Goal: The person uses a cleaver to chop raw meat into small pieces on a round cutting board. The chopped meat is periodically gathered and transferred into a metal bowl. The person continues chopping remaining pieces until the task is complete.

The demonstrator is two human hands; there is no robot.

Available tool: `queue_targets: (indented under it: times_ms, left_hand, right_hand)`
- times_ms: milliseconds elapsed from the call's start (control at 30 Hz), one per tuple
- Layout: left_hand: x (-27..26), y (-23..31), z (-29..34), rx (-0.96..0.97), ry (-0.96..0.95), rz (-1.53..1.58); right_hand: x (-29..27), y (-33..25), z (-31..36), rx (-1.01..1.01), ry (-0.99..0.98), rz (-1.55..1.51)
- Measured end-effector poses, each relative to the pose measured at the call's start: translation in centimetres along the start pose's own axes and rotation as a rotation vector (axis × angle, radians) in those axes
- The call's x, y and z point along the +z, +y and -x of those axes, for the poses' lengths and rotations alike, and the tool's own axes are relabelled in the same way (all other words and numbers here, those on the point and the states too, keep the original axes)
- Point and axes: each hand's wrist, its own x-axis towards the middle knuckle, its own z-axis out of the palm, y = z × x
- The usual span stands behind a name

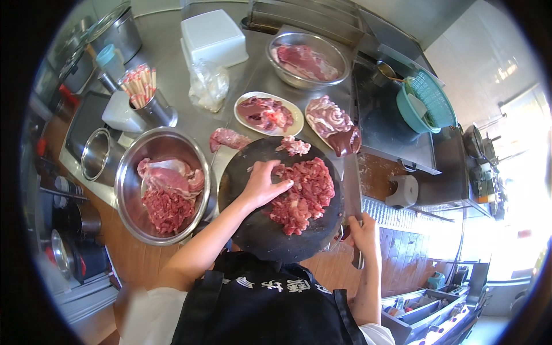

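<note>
Chopped red meat (305, 198) lies heaped on a round dark chopping board (259, 238) before me. My left hand (264, 185) rests at the left edge of this heap, its thumb spread away from the other fingers and touching the meat. Wrapped around the handle of a long, broad-bladed knife (352, 181) is my right hand (363, 233). The blade points away from me, just off the board's right side. At the board's far edge sits a small pale, fatty scrap of meat (294, 146).
To the left, a steel bowl (123, 190) holds meat pieces. Beyond the board are an oval plate (244, 95) of meat, pale meat folds with dark liver (345, 142), and another steel bowl (339, 72). A meat strip (228, 139) lies on the counter. A turquoise basket (431, 98) stands right.
</note>
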Motion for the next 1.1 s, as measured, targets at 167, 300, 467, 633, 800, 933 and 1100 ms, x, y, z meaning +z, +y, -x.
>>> queue_targets:
  times_ms: [167, 300, 467, 633, 800, 933, 1100]
  left_hand:
    - [4.1, 2.3, -3.8, 0.021, -0.075, -0.002]
    - [5.9, 2.6, -4.5, 0.089, -0.113, -0.057]
    - [5.2, 2.5, -3.8, 0.016, -0.046, 0.24]
    - [2.8, 4.3, -1.5, -0.167, -0.068, 0.921]
    - [-0.9, 6.6, 0.6, -0.094, 0.079, 0.905]
    - [-5.1, 7.2, 3.6, -0.092, 0.177, 0.961]
    - [-11.8, 6.6, 9.2, -0.177, 0.469, 0.869]
  right_hand:
    - [2.1, 2.2, -0.2, -0.031, -0.072, 0.052]
    - [3.9, 2.5, -0.2, -0.218, -0.074, 0.034]
    - [3.8, -1.5, 0.3, -0.101, -0.28, -0.096]
    - [4.4, -3.6, 1.0, -0.08, -0.329, -0.154]
    - [4.4, -6.0, 2.7, -0.122, -0.335, -0.198]
    - [5.4, -8.6, 3.8, -0.157, -0.479, -0.193]
    - [9.6, -12.2, 5.3, -0.287, -0.681, -0.226]
